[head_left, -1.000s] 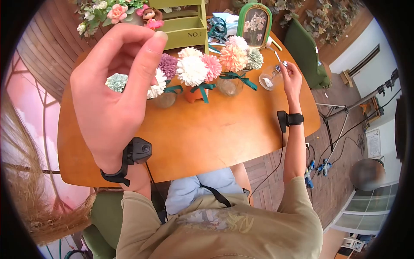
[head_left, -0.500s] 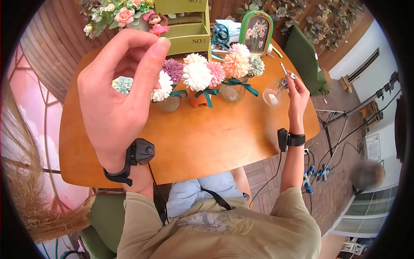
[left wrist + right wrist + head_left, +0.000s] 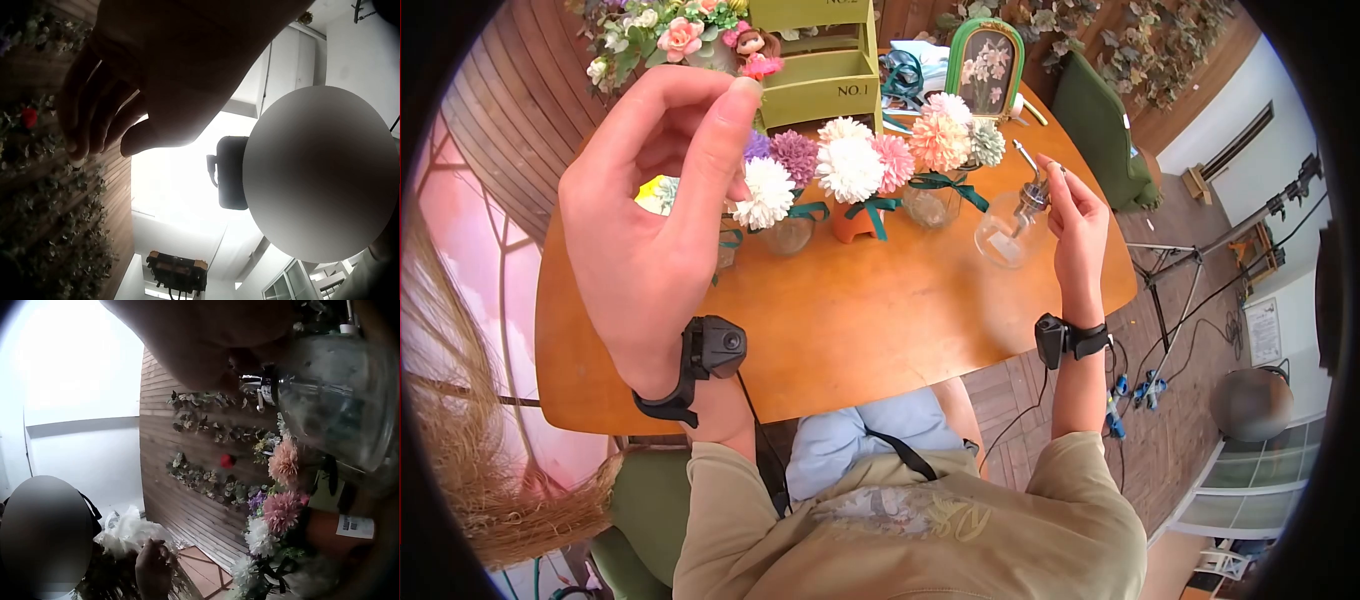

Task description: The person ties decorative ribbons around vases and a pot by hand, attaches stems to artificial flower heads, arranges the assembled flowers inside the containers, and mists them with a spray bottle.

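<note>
My right hand (image 3: 1082, 222) grips a clear glass pump bottle (image 3: 998, 243) by its metal top, from which a thin spout (image 3: 1024, 157) sticks up. In the right wrist view the round glass body (image 3: 340, 406) appears large beside the fingers. Its blurred shadow shows on the wood below. My left hand (image 3: 645, 215) is raised high near the camera, fingers loosely bent and nothing visible in them. In the left wrist view that hand (image 3: 147, 81) is dark against the light, thumb apart from the fingers. White pompom flowers (image 3: 849, 168) lie behind, between the hands.
Flowers in small glass vases (image 3: 930, 205) with green ribbons stand along the wooden table (image 3: 850, 310). Behind them are a green drawer box (image 3: 820, 95), a doll (image 3: 757, 50) and a green arched frame (image 3: 986, 68). A green chair (image 3: 1100, 125) stands beyond the right end.
My right hand has drawn the glass pump bottle towards me and slightly left, away from the table's far right part. The left hand stays raised with only slight shifts.
</note>
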The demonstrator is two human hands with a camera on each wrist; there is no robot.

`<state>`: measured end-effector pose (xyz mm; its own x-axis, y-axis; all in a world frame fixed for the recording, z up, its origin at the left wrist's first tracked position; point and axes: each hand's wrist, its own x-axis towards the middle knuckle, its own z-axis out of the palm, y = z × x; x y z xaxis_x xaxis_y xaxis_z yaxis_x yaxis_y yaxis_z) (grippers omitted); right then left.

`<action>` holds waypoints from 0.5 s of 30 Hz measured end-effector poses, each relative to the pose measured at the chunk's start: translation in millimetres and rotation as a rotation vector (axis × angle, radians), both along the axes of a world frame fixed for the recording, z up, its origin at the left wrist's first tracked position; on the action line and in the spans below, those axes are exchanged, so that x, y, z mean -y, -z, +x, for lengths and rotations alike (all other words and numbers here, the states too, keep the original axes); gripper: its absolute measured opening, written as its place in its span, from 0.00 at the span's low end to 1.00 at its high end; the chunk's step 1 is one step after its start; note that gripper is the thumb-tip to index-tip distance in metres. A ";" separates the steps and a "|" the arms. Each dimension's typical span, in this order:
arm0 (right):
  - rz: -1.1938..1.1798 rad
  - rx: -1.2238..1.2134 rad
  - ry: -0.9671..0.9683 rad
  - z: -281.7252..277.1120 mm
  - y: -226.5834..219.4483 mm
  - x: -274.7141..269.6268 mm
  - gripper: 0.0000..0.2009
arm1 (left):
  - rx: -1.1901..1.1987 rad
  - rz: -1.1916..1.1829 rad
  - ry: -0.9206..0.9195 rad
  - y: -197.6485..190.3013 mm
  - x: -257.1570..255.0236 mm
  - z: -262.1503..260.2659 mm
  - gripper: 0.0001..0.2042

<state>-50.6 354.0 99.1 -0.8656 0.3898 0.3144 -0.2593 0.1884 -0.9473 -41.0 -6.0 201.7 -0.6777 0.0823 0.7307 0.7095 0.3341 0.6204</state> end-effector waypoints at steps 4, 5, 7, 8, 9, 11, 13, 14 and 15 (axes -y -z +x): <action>0.016 -0.002 0.052 -5.0 4.0 2.9 0.18 | 0.003 0.018 -0.013 -0.4 2.3 2.3 0.08; 0.006 0.013 0.046 -7.0 4.6 0.9 0.18 | -0.001 0.015 -0.008 -0.8 3.7 2.3 0.08; -0.005 0.032 0.042 -7.4 5.6 -1.4 0.18 | 0.000 0.013 -0.003 -0.4 6.5 2.3 0.09; -0.029 0.040 0.035 -7.3 5.4 -2.4 0.18 | -0.008 0.019 0.008 -0.2 7.5 1.9 0.09; -0.052 0.048 0.028 -7.2 5.3 -3.9 0.18 | -0.016 0.026 0.020 0.1 8.1 1.4 0.09; -0.054 0.070 0.030 -9.6 9.4 -7.9 0.18 | -0.022 0.031 0.023 0.8 9.3 0.6 0.09; -0.059 0.090 0.034 -8.8 11.7 -8.1 0.18 | -0.029 0.035 0.029 0.7 9.5 1.2 0.09; -0.015 0.082 0.025 -7.4 11.2 -7.1 0.19 | -0.031 0.031 0.018 0.3 9.0 2.1 0.09; 0.030 0.074 0.015 -6.7 10.5 -6.4 0.19 | -0.034 0.028 0.007 -0.1 8.5 2.6 0.09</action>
